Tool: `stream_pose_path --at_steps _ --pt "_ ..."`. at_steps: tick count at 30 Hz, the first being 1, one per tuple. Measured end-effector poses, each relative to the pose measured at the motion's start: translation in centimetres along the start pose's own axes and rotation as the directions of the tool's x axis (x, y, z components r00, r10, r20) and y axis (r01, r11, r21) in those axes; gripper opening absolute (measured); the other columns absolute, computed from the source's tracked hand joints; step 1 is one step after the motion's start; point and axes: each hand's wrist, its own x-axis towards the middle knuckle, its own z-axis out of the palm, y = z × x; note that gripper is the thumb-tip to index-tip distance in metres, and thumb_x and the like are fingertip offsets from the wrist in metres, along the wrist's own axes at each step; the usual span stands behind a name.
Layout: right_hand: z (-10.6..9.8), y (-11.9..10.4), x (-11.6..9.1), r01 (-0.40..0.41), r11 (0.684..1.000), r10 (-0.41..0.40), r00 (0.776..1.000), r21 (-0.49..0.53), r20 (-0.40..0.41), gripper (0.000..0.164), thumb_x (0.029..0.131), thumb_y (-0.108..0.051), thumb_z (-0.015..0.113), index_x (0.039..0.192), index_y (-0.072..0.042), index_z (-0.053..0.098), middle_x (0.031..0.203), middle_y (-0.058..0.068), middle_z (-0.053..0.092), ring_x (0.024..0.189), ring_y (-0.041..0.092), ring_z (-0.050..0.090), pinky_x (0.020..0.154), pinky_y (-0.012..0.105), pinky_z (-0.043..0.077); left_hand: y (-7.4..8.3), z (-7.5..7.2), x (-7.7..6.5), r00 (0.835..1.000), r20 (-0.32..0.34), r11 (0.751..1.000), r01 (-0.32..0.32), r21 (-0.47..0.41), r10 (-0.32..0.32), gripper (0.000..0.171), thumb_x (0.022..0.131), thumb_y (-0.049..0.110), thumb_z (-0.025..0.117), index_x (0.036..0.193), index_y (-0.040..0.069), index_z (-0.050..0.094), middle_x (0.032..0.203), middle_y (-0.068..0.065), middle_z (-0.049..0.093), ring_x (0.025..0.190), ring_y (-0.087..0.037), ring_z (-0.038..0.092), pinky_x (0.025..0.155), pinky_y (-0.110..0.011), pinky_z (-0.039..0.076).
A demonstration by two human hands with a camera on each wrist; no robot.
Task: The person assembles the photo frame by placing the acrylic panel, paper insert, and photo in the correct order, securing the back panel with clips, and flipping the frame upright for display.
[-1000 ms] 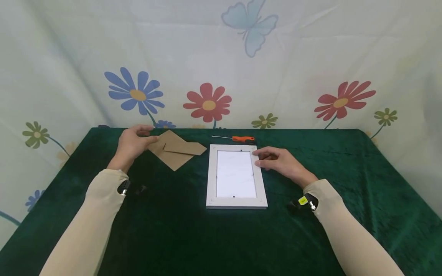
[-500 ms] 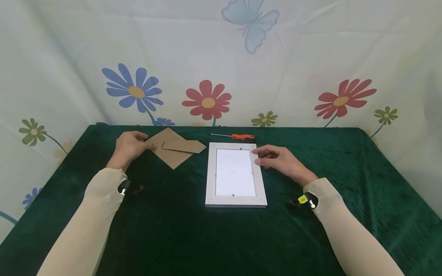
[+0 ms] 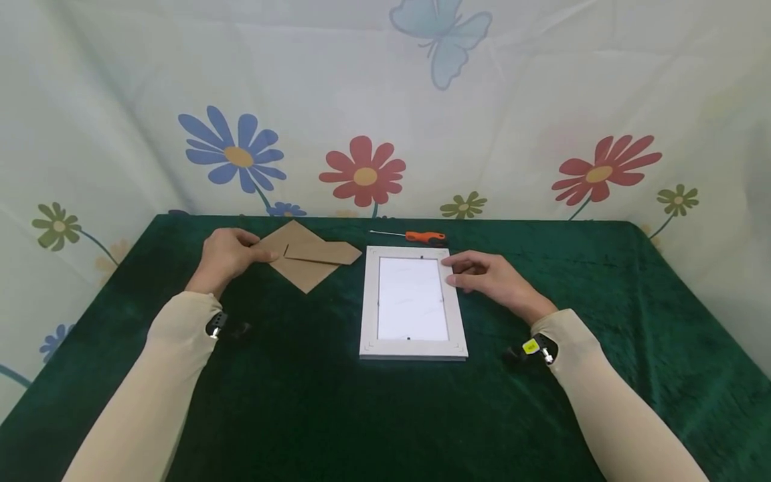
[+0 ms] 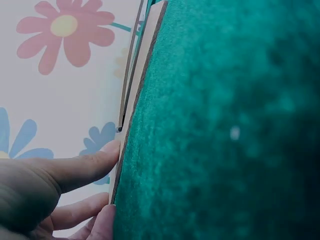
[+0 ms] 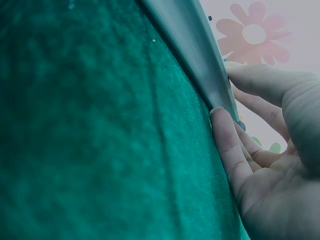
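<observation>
In the head view, a brown picture-frame backing board [image 3: 307,274] with a folded stand leg lies turned like a diamond on the green cloth. My left hand [image 3: 225,258] pinches its left corner; the left wrist view shows the thumb [image 4: 102,156] on its upper face and fingers at its edge. A white picture frame [image 3: 412,348] lies to its right, with a white sheet [image 3: 412,298] inside the border. My right hand [image 3: 496,281] holds the frame's right edge near the upper corner, one finger [image 5: 227,140] against the side in the right wrist view.
A screwdriver [image 3: 424,237] with an orange handle lies behind the frame, its shaft pointing left. Green cloth [image 3: 271,415] covers the table. A flowered curtain [image 3: 482,120] hangs beyond the back edge.
My left hand has come down onto the backing board's left corner, its thumb now further over the board. The right hand keeps its place at the frame. The head view has tilted slightly.
</observation>
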Motion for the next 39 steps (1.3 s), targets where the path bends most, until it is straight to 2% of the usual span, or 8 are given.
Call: stream_pose_path --at_steps 6,13,18,20,23,26,31,39 --pt "0.0 -0.2 0.0 0.001 1.0 -0.001 1.0 0.001 0.001 0.054 0.097 -0.044 0.078 0.145 -0.023 0.066 0.134 0.006 0.066 0.107 0.03 0.066 0.096 0.044 0.055 -0.5 -0.3 0.4 1.0 0.022 0.999 0.016 -0.034 -0.015 0.073 0.096 0.036 0.081 0.148 -0.006 0.052 0.144 -0.032 0.049 0.125 -0.05 0.047 0.11 -0.068 0.04" --pt "0.0 0.0 0.0 0.003 1.0 -0.003 1.0 0.005 0.001 0.054 0.097 -0.045 0.078 0.145 -0.023 0.066 0.133 0.006 0.066 0.107 0.03 0.066 0.096 0.044 0.055 -0.6 -0.8 0.6 1.0 0.025 0.98 0.005 -0.197 0.0 0.066 0.102 0.03 0.075 0.151 -0.004 0.046 0.143 -0.027 0.053 0.125 -0.041 0.058 0.111 -0.056 0.045" --pt "0.0 0.1 0.1 0.007 1.0 -0.007 1.0 0.008 0.002 0.054 0.097 -0.045 0.079 0.144 -0.023 0.067 0.133 0.006 0.066 0.105 0.031 0.066 0.095 0.043 0.056 0.2 -1.1 0.6 1.0 -0.006 0.936 -0.022 -0.35 0.022 0.051 0.107 0.022 0.066 0.149 -0.002 0.048 0.114 -0.008 0.072 0.095 -0.016 0.076 0.086 -0.032 0.061" --pt "0.0 0.1 0.1 0.006 1.0 -0.006 1.0 0.004 0.002 0.054 0.097 -0.045 0.079 0.144 -0.023 0.067 0.133 0.006 0.066 0.105 0.03 0.066 0.095 0.043 0.055 0.6 -1.2 0.5 0.999 -0.019 0.907 -0.036 -0.42 0.031 0.049 0.108 0.021 0.065 0.148 -0.001 0.049 0.106 -0.002 0.071 0.085 -0.012 0.076 0.081 -0.031 0.061" --pt "-0.1 0.1 0.1 0.005 1.0 -0.005 1.0 -0.002 0.0 0.054 0.097 -0.046 0.078 0.144 -0.023 0.067 0.133 0.006 0.066 0.105 0.03 0.066 0.095 0.043 0.055 1.2 -1.2 0.4 0.998 -0.05 0.871 -0.065 -0.486 0.046 0.046 0.108 0.022 0.064 0.147 0.001 0.05 0.113 -0.005 0.069 0.086 -0.012 0.076 0.083 -0.034 0.061" --pt "-0.1 0.1 0.1 0.003 1.0 -0.003 1.0 -0.003 -0.002 0.054 0.097 -0.047 0.078 0.144 -0.024 0.067 0.133 0.006 0.066 0.105 0.03 0.066 0.095 0.044 0.055 1.6 -1.0 0.3 0.992 -0.106 0.858 -0.11 -0.501 0.066 0.045 0.108 0.025 0.064 0.146 0.004 0.052 0.123 -0.01 0.065 0.087 -0.011 0.074 0.084 -0.033 0.061" --pt "-0.1 0.1 0.1 0.009 1.0 -0.009 1.0 -0.002 -0.002 0.053 0.097 -0.046 0.078 0.144 -0.024 0.067 0.133 0.006 0.066 0.105 0.03 0.066 0.094 0.043 0.055 2.0 -0.8 0.0 0.979 -0.181 0.863 -0.169 -0.476 0.091 0.048 0.108 0.029 0.064 0.148 0.005 0.055 0.128 -0.012 0.065 0.091 -0.012 0.07 0.083 -0.028 0.06" --pt "-0.1 0.0 0.1 0.005 1.0 -0.005 1.0 -0.009 -0.003 0.052 0.098 -0.045 0.078 0.144 -0.024 0.066 0.132 0.006 0.066 0.105 0.03 0.066 0.095 0.044 0.055 3.1 -1.2 -0.6 0.965 -0.204 0.848 -0.246 -0.47 0.167 0.051 0.105 0.034 0.068 0.149 0.01 0.059 0.124 -0.007 0.068 0.097 -0.015 0.069 0.084 -0.024 0.058"
